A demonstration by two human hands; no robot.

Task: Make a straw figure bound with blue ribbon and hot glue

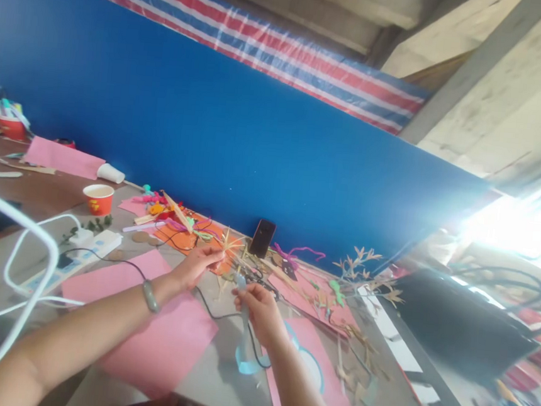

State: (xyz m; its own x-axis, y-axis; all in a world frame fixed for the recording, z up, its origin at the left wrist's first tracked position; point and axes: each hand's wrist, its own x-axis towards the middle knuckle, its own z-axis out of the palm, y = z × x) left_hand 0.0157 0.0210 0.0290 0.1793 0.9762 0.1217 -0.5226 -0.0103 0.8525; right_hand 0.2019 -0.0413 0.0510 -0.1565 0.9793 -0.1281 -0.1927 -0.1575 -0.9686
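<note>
My left hand (pixel 197 263) is closed in a pinch on a small bundle of thin straw-coloured sticks (pixel 229 245) over the table. A grey-green bangle (pixel 151 295) sits on that wrist. My right hand (pixel 257 308) is wrapped round a pale blue glue gun (pixel 242 336), whose nozzle points up toward the sticks. A black cord (pixel 213 312) runs from the gun across the table. Both hands work above pink paper sheets (pixel 164 339).
A blue board (pixel 211 128) stands behind the table. A black phone (pixel 262 238) leans on it. An orange paper cup (pixel 98 199), a white power strip (pixel 76 255) with white cables, pipe cleaners and dried twigs (pixel 364 268) lie about. A dark case (pixel 453 326) sits right.
</note>
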